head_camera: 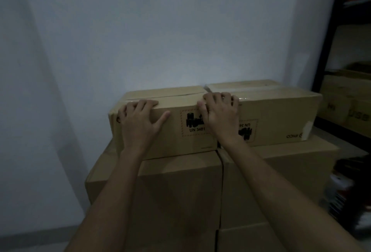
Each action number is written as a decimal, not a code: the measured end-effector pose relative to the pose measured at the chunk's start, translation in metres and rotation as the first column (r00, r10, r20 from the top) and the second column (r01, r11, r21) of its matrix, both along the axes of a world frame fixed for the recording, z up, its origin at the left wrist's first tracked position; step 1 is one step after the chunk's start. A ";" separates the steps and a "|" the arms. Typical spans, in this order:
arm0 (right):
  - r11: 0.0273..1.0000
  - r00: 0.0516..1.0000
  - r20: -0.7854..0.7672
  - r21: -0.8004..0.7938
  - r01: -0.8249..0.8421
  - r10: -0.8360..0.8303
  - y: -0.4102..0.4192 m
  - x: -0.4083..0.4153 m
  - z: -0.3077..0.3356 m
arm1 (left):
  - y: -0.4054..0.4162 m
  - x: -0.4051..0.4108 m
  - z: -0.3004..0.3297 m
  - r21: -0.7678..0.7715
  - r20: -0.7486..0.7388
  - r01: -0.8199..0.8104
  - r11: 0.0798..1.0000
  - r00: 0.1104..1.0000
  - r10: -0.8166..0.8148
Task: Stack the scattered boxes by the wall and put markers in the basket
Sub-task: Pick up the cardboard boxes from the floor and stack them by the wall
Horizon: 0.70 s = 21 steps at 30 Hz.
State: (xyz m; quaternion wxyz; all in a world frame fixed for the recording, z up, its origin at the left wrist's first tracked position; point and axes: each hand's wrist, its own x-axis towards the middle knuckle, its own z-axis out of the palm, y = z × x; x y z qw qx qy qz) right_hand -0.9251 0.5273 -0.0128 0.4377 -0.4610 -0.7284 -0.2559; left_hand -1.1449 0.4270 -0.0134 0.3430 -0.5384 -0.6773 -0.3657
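Note:
Two brown cardboard boxes sit side by side on top of a stack against the pale wall. The left top box [176,139] carries a "UN 3481" label. My left hand [138,123] lies flat on its front face with the fingers over its top edge. My right hand [220,113] rests on the seam between it and the right top box [281,115], fingers curled over the top edge. Beneath them stand larger boxes [180,187]. No markers or basket are in view.
A black metal shelf frame [329,37] stands at the right, with more cardboard boxes [341,99] on its lower level and red items higher up. Dark blurred objects [349,191] lie at the lower right. Grey floor [30,241] shows at the lower left.

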 end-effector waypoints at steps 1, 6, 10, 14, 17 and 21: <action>1.000 1.000 -0.008 -0.001 -0.004 0.004 0.001 0.000 -0.001 | 0.001 0.000 -0.001 0.006 0.006 0.000 1.000 1.000 0.000; 0.990 0.999 0.045 -0.140 0.011 -0.005 -0.011 0.002 0.001 | -0.007 0.008 -0.001 -0.107 0.051 -0.030 0.994 0.998 0.036; 0.893 0.987 0.097 -0.445 -0.070 0.126 -0.031 0.016 0.037 | -0.025 0.024 0.041 -0.428 0.131 0.023 0.904 0.991 0.037; 0.658 0.966 0.058 -0.742 -0.126 0.250 -0.058 0.046 0.091 | -0.052 0.049 0.107 -0.679 0.249 0.181 0.712 0.968 -0.008; 0.484 0.966 0.082 -0.874 -0.050 0.247 -0.086 0.077 0.129 | -0.078 0.075 0.159 -0.761 0.319 0.289 0.581 0.946 -0.052; 0.289 0.973 0.104 -0.956 0.041 0.205 -0.127 0.129 0.185 | -0.112 0.123 0.230 -0.796 0.358 0.347 0.495 0.931 -0.077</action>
